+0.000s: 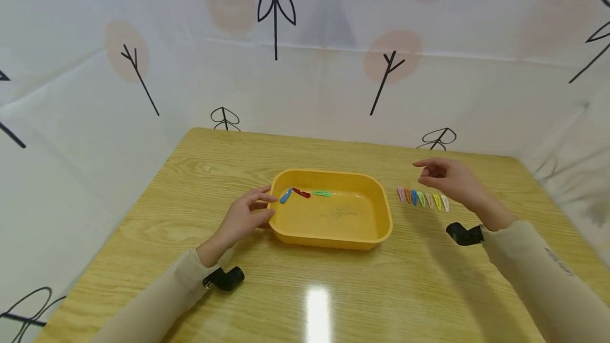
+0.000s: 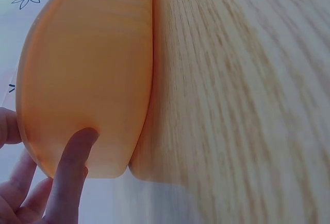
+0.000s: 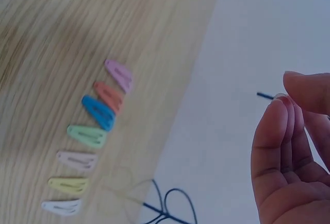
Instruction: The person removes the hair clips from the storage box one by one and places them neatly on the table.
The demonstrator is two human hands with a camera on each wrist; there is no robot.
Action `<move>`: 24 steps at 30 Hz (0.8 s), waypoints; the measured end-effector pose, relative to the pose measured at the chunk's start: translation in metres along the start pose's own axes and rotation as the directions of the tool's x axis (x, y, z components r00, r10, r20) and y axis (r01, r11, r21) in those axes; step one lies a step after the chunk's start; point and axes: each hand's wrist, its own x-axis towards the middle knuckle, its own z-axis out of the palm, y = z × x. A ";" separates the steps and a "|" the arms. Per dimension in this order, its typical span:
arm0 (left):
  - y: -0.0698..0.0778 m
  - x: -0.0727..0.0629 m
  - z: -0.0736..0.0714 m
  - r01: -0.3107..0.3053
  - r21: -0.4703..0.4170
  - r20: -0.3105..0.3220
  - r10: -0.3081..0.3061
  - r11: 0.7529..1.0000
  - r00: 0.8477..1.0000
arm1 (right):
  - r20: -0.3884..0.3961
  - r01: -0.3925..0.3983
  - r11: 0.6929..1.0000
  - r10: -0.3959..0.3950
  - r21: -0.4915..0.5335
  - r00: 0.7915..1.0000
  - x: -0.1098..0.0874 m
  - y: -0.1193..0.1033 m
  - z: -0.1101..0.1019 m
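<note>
My left hand (image 1: 245, 216) holds the left end of a yellow plastic tray (image 1: 329, 240). In the left wrist view a straight digit presses the tray's outer wall (image 2: 98, 69), while other fingers are at the rim. Inside the tray lie a blue hair clip (image 1: 286, 195), a red hair clip (image 1: 302, 192) and a green hair clip (image 1: 321, 193). My right hand (image 1: 450, 179) hovers above and beyond a row of hair clips, its fingers bent, thumb and fingertips close together, nothing visible between them. The row includes a pink clip (image 3: 119, 75) and a white clip (image 3: 62, 207).
Between those two ends lie orange (image 3: 109, 97), blue (image 3: 98, 113), green (image 3: 86, 136), pale pink (image 3: 77, 160) and yellow (image 3: 69, 185) clips. The row is right of the tray on a wooden table (image 1: 267, 300). A patterned white cloth (image 1: 319, 89) hangs behind.
</note>
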 end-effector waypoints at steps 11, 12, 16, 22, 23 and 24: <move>0.001 0.001 0.001 -0.003 -0.005 -0.002 0.002 1.000 1.000 | 0.037 0.069 0.998 -0.069 0.008 0.997 0.012 -0.029 0.014; 0.001 0.001 0.001 -0.003 -0.003 -0.001 0.003 1.000 1.000 | 0.039 0.077 0.997 -0.077 0.008 0.996 0.013 -0.031 0.015; 0.001 0.000 0.001 -0.004 0.008 -0.004 0.004 1.000 1.000 | 0.056 0.096 0.995 -0.097 0.017 0.994 0.020 -0.039 0.021; -0.001 0.001 0.001 0.003 0.014 -0.010 -0.003 1.000 1.000 | 0.071 0.129 0.991 -0.131 0.032 0.989 0.030 -0.052 0.033; -0.001 0.001 0.000 0.005 0.014 -0.011 -0.005 1.000 1.000 | 0.070 0.135 0.990 -0.137 0.031 0.988 0.032 -0.054 0.035; -0.001 0.001 0.000 0.006 0.013 -0.012 -0.006 1.000 1.000 | 0.069 0.141 0.989 -0.143 0.032 0.987 0.033 -0.056 0.037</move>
